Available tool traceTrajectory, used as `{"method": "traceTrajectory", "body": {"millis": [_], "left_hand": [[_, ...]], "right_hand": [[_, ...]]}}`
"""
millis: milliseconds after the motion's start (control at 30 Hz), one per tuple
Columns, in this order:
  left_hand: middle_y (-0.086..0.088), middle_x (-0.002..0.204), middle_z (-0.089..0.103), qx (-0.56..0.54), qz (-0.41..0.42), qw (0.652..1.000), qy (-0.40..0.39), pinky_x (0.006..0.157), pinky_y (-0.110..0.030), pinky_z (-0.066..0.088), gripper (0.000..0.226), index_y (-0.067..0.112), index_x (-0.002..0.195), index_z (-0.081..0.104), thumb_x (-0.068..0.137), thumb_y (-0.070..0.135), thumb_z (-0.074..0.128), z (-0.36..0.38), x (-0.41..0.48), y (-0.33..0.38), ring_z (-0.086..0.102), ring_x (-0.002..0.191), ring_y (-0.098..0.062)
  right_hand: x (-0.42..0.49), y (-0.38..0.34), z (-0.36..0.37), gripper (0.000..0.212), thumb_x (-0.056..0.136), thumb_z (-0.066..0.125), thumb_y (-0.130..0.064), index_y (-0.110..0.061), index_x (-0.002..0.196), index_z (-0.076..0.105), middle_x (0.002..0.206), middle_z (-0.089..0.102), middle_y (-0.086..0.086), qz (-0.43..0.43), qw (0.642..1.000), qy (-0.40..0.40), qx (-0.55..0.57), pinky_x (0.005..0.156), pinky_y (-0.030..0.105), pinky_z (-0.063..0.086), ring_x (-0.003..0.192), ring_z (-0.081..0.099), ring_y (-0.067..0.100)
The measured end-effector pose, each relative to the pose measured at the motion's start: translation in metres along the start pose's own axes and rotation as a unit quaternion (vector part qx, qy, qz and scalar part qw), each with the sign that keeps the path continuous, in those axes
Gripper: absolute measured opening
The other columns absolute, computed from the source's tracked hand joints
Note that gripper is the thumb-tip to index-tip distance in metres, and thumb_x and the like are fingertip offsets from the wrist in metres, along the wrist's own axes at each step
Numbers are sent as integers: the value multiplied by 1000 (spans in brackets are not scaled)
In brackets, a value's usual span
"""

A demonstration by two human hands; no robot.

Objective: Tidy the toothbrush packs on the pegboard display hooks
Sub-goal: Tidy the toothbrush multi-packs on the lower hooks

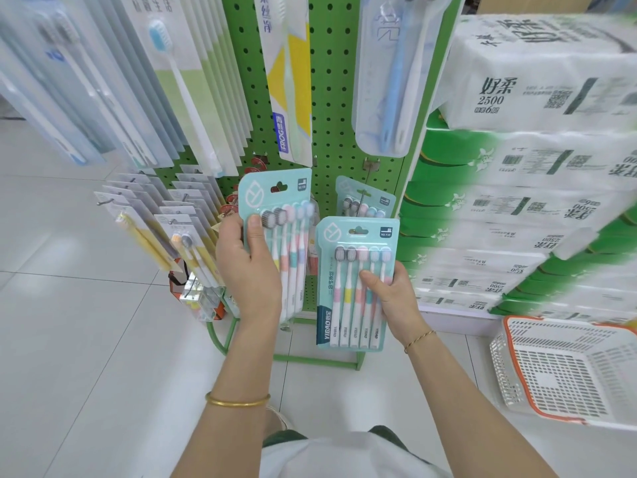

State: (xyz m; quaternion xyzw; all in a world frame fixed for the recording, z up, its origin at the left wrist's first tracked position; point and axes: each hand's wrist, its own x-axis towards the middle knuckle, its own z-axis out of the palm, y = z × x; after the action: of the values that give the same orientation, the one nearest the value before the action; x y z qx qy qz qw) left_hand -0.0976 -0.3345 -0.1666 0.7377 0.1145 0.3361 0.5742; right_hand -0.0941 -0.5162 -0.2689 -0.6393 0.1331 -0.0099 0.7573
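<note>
Pegboard, left grip, right grip clasping packs

Bright even light; right-edge tissue packs motion-blurred, wide-angle warp.

Left hand: bare, nails short and rounded.
Right hand: bare, thumbnail short and trimmed.
Left wrist: a plain gold bangle, a smooth, solid, fairly thick round band.
Right wrist: a thin gold bracelet, fine and twisted-looking, much slimmer than the bangle.
Forearms: uncovered along the whole length in view.
Top: white or very pale fabric at the bottom edge.
Lower garment: dark green cloth showing on either side of the top.
Footwear: a pale shoe or sandal, only partly seen.
</note>
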Motion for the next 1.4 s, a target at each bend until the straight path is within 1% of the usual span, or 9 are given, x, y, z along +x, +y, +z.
{"method": "traceTrajectory", "body": {"millis": [133, 267, 434, 600, 700, 867, 1167, 1301, 1401], "left_hand": [[16, 71, 46, -6, -4, 1000, -6, 58, -9, 34, 17, 16, 84, 48, 100, 19, 45, 0, -1, 4, 44, 64, 7], [16, 73, 49, -2, -13, 1000, -11, 59, -9, 35, 16, 18, 85, 48, 100, 21, 45, 1, -1, 4, 45, 66, 6], [16, 80, 56, -10, -22, 999, -28, 65, -19, 41, 13, 22, 91, 53, 100, 25, 45, 3, -2, 0, 49, 73, 1], [17, 75, 53, -9, -19, 999, -35, 60, -12, 36, 15, 24, 87, 50, 100, 22, 45, 4, -4, -1, 46, 67, 4], [18, 77, 54, -7, -23, 999, -32, 62, -14, 38, 14, 25, 88, 51, 100, 22, 46, 4, -3, -2, 47, 69, 4], [19, 80, 54, -8, -25, 999, -37, 62, -9, 38, 10, 21, 93, 54, 100, 20, 46, 6, -1, -2, 49, 72, 7], [17, 76, 54, -4, -20, 998, -54, 62, -16, 39, 19, 29, 84, 52, 100, 21, 46, 7, -1, -3, 46, 69, 4], [15, 71, 49, -4, -32, 998, -59, 57, -13, 36, 16, 19, 85, 52, 100, 20, 46, 7, -4, -2, 43, 64, 4], [15, 66, 46, -6, -59, 997, -57, 53, -11, 33, 19, 21, 81, 47, 100, 21, 46, 7, -6, -2, 43, 59, 5]], "right_hand": [[4, -1, 0, 34, 83, 68, -7, -10, 111, 49, 95, 63, -2, 0, 1000, 4, -4, 63, 15, 52, 74, 65, 0], [8, 1, -1, 36, 83, 69, -9, -9, 112, 49, 96, 64, -1, 13, 1000, 9, -15, 70, 24, 56, 78, 65, 5], [20, -3, -3, 30, 83, 69, -8, -16, 104, 50, 92, 63, -4, 10, 999, -3, -35, 64, 19, 51, 73, 65, 1], [34, -1, -8, 48, 78, 72, -3, -12, 119, 50, 103, 65, 1, 18, 997, -42, -61, 74, 24, 53, 87, 64, 12], [38, -1, -10, 48, 77, 73, 0, -12, 118, 51, 101, 66, 0, 15, 996, -55, -64, 71, 20, 52, 87, 64, 11], [48, 2, -11, 53, 73, 77, -1, -13, 118, 51, 108, 64, 4, 17, 994, -55, -90, 84, 33, 52, 93, 63, 16], [65, -3, -11, 50, 73, 76, 1, -11, 113, 48, 98, 62, -3, 8, 994, -35, -102, 77, 25, 50, 85, 61, 10], [76, -6, -5, 58, 73, 77, 1, -6, 122, 46, 107, 60, 2, 0, 993, -16, -121, 81, 23, 49, 91, 59, 10], [83, -6, -3, 58, 76, 74, 1, -4, 126, 45, 112, 58, 4, 10, 991, 2, -130, 85, 26, 47, 97, 57, 15]]}}
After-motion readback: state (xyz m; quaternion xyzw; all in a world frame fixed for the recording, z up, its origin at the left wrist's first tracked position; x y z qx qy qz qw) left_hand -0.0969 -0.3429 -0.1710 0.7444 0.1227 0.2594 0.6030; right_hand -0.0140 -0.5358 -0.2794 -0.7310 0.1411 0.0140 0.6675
